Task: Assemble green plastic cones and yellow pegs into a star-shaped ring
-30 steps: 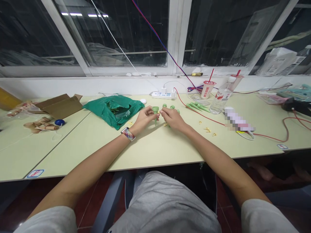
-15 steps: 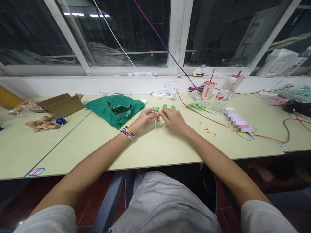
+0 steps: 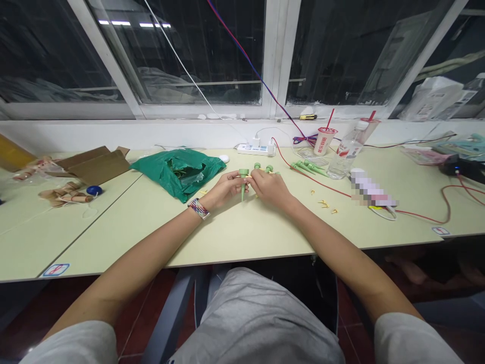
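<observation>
My left hand (image 3: 224,187) pinches a green plastic spike (image 3: 243,183) upright, tip down on the pale table (image 3: 235,227). My right hand (image 3: 268,186) is closed against the spike's top, fingertips pinched on a small yellow piece I can barely see. Just behind my hands stand two more green spike heads (image 3: 263,167). A crumpled green plastic bag (image 3: 178,171) lies to the left of my left hand. Small yellow pieces (image 3: 324,203) are scattered to the right of my right hand.
Several green spikes (image 3: 307,167) lie near a red-and-white cup (image 3: 324,140) and a water bottle (image 3: 346,151). A power strip (image 3: 255,148) and red cable (image 3: 424,215) run along the back and right. An open cardboard box (image 3: 93,164) sits far left.
My hands have drawn slightly closer together around the top of the spike; the spike stays upright in the same place.
</observation>
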